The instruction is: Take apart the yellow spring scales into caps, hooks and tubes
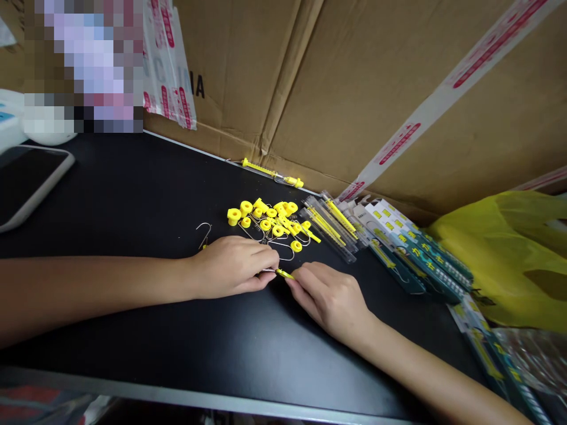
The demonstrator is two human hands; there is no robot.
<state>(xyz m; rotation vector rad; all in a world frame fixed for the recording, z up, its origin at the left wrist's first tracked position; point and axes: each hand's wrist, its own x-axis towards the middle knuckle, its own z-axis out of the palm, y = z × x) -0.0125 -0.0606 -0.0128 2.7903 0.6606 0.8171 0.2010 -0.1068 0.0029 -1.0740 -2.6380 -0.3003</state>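
Observation:
Above the black table, my left hand pinches a thin metal coil spring, most of it hidden by the fingers. My right hand is closed on a small flat yellow plastic piece, whose tip meets the spring's end. Just beyond the hands lies a loose pile of yellow plastic caps, mixed with wire hooks and small springs. A single wire hook lies behind my left wrist. Clear tubes with yellow strips inside rest right of the pile.
An assembled spring scale lies along the table's back edge, against a large cardboard box. Printed packages are stacked at the right, beside a yellow plastic bag. A phone lies at the far left.

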